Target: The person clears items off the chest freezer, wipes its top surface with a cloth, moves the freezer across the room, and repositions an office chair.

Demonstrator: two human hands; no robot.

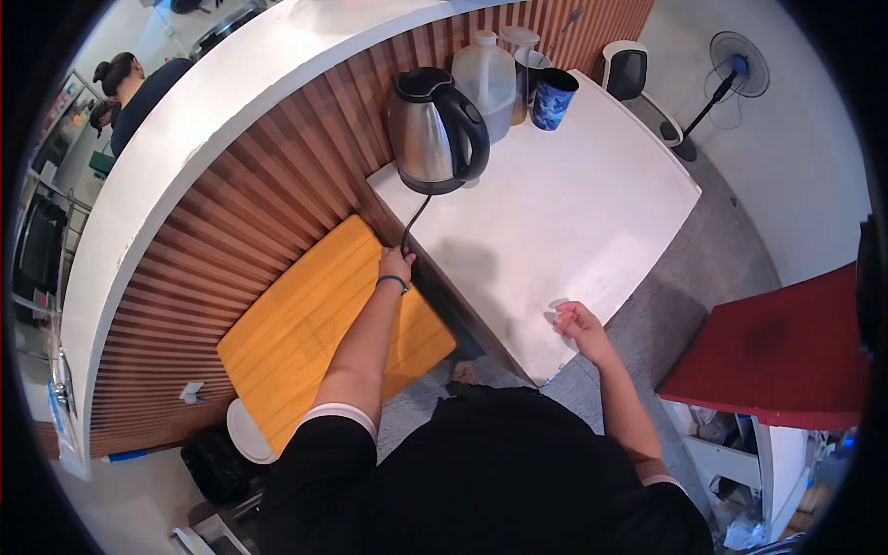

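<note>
1) A translucent plastic jug with a cream cap (484, 79) stands near a blue patterned cup (554, 99)
2) A black-and-white chair (626, 72) stands near a dark pedestal fan with a round cage (739, 67)
3) White shelving (731, 460) holding mixed items sits under a flat red surface (777, 342)
4) A curved white ledge (205, 102) tops brown slats (268, 185)
5) Beyond the ledge is a person in a dark top (153, 97)

No lettering can be made out on the kettle (427, 139) by the white table's (573, 203) left corner. Nor is any legible on the blue cup (553, 100) near its far corner.
</note>
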